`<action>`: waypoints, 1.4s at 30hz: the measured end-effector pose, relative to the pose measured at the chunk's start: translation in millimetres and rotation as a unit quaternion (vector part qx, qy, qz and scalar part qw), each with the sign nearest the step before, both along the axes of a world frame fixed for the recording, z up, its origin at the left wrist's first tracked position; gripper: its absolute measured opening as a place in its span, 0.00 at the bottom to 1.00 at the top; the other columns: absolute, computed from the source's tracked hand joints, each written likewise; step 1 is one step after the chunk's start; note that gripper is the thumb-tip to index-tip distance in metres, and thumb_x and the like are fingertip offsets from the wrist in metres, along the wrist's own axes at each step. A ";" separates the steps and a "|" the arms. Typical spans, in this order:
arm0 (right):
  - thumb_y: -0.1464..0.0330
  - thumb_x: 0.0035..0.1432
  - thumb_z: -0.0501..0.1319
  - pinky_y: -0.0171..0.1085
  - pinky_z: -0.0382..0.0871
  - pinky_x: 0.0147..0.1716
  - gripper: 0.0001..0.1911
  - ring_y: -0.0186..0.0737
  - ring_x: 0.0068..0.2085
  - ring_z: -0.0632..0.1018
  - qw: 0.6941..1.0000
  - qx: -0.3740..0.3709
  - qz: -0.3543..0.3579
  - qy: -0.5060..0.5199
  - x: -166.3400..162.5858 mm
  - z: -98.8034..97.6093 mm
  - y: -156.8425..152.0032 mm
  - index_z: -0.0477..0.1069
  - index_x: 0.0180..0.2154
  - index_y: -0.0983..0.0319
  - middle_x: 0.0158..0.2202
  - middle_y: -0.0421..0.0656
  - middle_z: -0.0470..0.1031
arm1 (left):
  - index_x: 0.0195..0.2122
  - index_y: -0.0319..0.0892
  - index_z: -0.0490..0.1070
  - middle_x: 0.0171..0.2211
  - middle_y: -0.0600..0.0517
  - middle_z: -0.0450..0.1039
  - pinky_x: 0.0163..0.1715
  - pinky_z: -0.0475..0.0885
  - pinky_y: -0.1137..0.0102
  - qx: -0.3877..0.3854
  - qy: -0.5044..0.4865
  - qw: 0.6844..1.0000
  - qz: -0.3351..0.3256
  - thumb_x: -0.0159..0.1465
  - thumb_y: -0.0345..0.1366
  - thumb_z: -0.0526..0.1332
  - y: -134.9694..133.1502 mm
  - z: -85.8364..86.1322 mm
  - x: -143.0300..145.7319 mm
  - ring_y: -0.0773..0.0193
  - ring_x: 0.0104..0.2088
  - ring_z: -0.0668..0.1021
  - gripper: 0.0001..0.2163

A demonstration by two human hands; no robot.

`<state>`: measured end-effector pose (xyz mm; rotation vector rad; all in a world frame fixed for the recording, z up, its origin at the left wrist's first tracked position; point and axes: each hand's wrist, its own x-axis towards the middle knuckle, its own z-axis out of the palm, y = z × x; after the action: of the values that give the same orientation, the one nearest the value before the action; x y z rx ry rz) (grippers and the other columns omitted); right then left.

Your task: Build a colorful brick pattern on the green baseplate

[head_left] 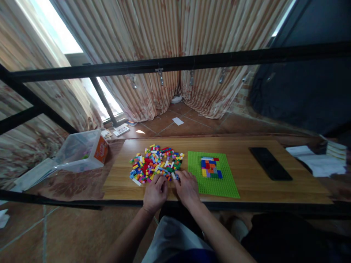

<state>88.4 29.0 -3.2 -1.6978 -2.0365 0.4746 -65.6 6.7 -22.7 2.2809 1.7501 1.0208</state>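
A heap of small toy building bricks in many colours lies on the wooden table, left of a green baseplate. On the baseplate is a flat patchwork of joined bricks, with a white and red row at its far side. My left hand is closed with curled fingers at the near edge of the heap; whatever may be in its fingertips is hidden. Between the heap and the baseplate, my right hand pinches a small dark blue brick, with something white beside it at the fingertips.
A black phone lies on the table to the right. Beyond the left end stands a clear plastic box with an orange label. A black metal bar crosses above the far side, with curtains behind. Papers lie at the far right.
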 end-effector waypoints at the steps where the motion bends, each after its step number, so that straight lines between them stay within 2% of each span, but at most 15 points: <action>1: 0.68 0.62 0.55 0.42 0.62 0.46 0.14 0.45 0.45 0.73 1.000 0.000 -0.003 0.005 0.2 0.2 0.6 0.73 0.47 0.58 0.42 0.46 0.76 | 0.36 0.43 0.70 0.38 0.49 0.73 0.39 0.74 0.69 0.001 0.003 1.000 0.000 0.65 0.29 0.55 -0.1 0.6 0.2 0.62 0.39 0.77 0.06; 7: 0.71 0.62 0.52 0.38 0.65 0.47 0.16 0.42 0.46 0.75 0.998 0.010 -0.024 0.054 5.9 1.0 2.9 0.73 0.48 0.59 0.43 0.45 0.76 | 0.37 0.44 0.70 0.40 0.49 0.73 0.40 0.74 0.68 -0.001 0.011 1.000 0.012 0.65 0.30 0.54 -1.3 3.3 1.5 0.62 0.40 0.78 0.06; 12: 0.67 0.62 0.51 0.43 0.70 0.46 0.17 0.43 0.45 0.76 0.968 0.049 -0.071 0.237 26.5 2.6 1.8 0.73 0.49 0.61 0.45 0.49 0.76 | 0.37 0.44 0.70 0.39 0.49 0.73 0.39 0.74 0.68 -0.005 0.010 1.000 0.014 0.66 0.32 0.54 -0.7 3.6 1.3 0.62 0.38 0.78 0.05; 14: 0.63 0.61 0.54 0.44 0.73 0.42 0.17 0.43 0.40 0.78 0.936 0.024 -0.101 0.335 42.5 1.5 -1.0 0.74 0.46 0.61 0.43 0.49 0.77 | 0.36 0.44 0.69 0.38 0.49 0.73 0.38 0.74 0.68 -0.006 0.009 1.000 0.013 0.66 0.32 0.54 -0.5 3.7 1.0 0.62 0.38 0.78 0.05; 16: 0.59 0.57 0.58 0.44 0.75 0.36 0.17 0.41 0.34 0.79 0.884 -0.025 -0.148 0.443 62.8 -1.1 -5.0 0.76 0.43 0.60 0.39 0.47 0.79 | 0.36 0.44 0.69 0.38 0.49 0.73 0.37 0.74 0.68 -0.008 0.012 1.000 0.012 0.66 0.32 0.54 -0.5 3.9 0.8 0.62 0.37 0.78 0.05; 19: 0.58 0.49 0.66 0.43 0.75 0.37 0.18 0.40 0.33 0.79 0.804 -0.047 -0.215 0.552 97.3 -6.4 -11.5 0.78 0.41 0.60 0.37 0.45 0.80 | 0.36 0.44 0.69 0.38 0.49 0.73 0.36 0.73 0.69 -0.009 0.016 1.000 0.012 0.66 0.32 0.54 -0.4 4.2 0.7 0.62 0.37 0.77 0.05; 22: 0.59 0.44 0.69 0.40 0.74 0.34 0.18 0.37 0.32 0.77 0.777 -0.029 -0.262 0.572 129.0 -11.5 -15.4 0.79 0.37 0.60 0.35 0.44 0.80 | 0.37 0.44 0.69 0.38 0.49 0.73 0.36 0.73 0.69 0.003 0.017 1.000 0.009 0.65 0.31 0.54 0.3 4.2 0.8 0.62 0.37 0.77 0.05; 24: 0.59 0.42 0.69 0.38 0.72 0.31 0.17 0.36 0.29 0.76 0.781 -0.013 -0.288 0.554 145.8 -13.7 -16.0 0.78 0.36 0.61 0.32 0.43 0.79 | 0.37 0.44 0.69 0.38 0.50 0.73 0.37 0.73 0.69 0.007 0.017 1.000 0.008 0.65 0.31 0.54 0.9 3.9 0.8 0.62 0.36 0.77 0.05; 26: 0.58 0.43 0.68 0.38 0.70 0.29 0.18 0.36 0.28 0.75 0.799 0.003 -0.305 0.518 159.7 -13.5 -15.4 0.77 0.36 0.62 0.30 0.43 0.78 | 0.36 0.44 0.69 0.38 0.50 0.73 0.36 0.73 0.69 0.006 0.017 1.000 0.008 0.65 0.31 0.54 1.3 3.2 0.6 0.63 0.36 0.77 0.05; 28: 0.58 0.46 0.66 0.38 0.70 0.30 0.19 0.37 0.28 0.75 0.843 0.008 -0.309 0.440 171.9 -9.7 -13.8 0.76 0.38 0.62 0.30 0.43 0.78 | 0.36 0.44 0.69 0.38 0.50 0.73 0.36 0.73 0.69 0.004 0.020 1.000 0.010 0.66 0.32 0.54 1.6 2.4 0.1 0.62 0.36 0.77 0.05; 31: 0.61 0.49 0.62 0.40 0.68 0.32 0.14 0.41 0.30 0.77 0.928 0.005 -0.288 0.238 187.2 1.3 -8.9 0.75 0.37 0.61 0.29 0.44 0.78 | 0.36 0.44 0.69 0.38 0.50 0.73 0.35 0.73 0.69 0.004 0.023 1.000 0.013 0.66 0.32 0.55 1.7 1.6 -0.7 0.62 0.37 0.77 0.05; 33: 0.63 0.50 0.62 0.40 0.67 0.32 0.10 0.43 0.30 0.77 0.957 0.004 -0.271 0.109 193.6 8.8 -2.9 0.75 0.34 0.60 0.28 0.44 0.78 | 0.36 0.44 0.69 0.38 0.49 0.73 0.35 0.73 0.69 0.004 0.024 1.000 0.011 0.65 0.32 0.55 1.8 1.5 -1.1 0.61 0.37 0.77 0.04; 35: 0.65 0.49 0.62 0.40 0.65 0.30 0.06 0.44 0.30 0.77 0.967 0.001 -0.255 0.025 195.6 13.0 5.3 0.74 0.31 0.59 0.27 0.43 0.78 | 0.36 0.44 0.69 0.38 0.49 0.73 0.36 0.73 0.68 0.006 0.024 1.000 0.007 0.65 0.32 0.55 2.0 1.8 -1.2 0.61 0.37 0.77 0.04; 38: 0.67 0.49 0.61 0.39 0.64 0.30 0.04 0.44 0.30 0.77 0.972 0.020 -0.232 -0.022 190.6 10.6 18.0 0.74 0.30 0.58 0.27 0.43 0.78 | 0.36 0.44 0.69 0.37 0.49 0.73 0.36 0.73 0.68 0.011 0.022 1.000 0.004 0.65 0.32 0.55 2.5 2.5 -0.8 0.62 0.36 0.77 0.04; 42: 0.70 0.51 0.59 0.40 0.67 0.34 0.11 0.43 0.33 0.78 0.971 0.058 -0.233 -0.014 177.6 -1.9 25.4 0.74 0.38 0.61 0.34 0.47 0.80 | 0.36 0.45 0.69 0.37 0.49 0.73 0.36 0.73 0.68 0.016 0.024 1.000 0.006 0.65 0.32 0.55 2.5 3.5 -0.1 0.62 0.36 0.77 0.05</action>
<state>265.9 54.4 -5.1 -2.0307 -1.5698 0.1697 -65.6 9.2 -19.2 2.3365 1.7804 1.0104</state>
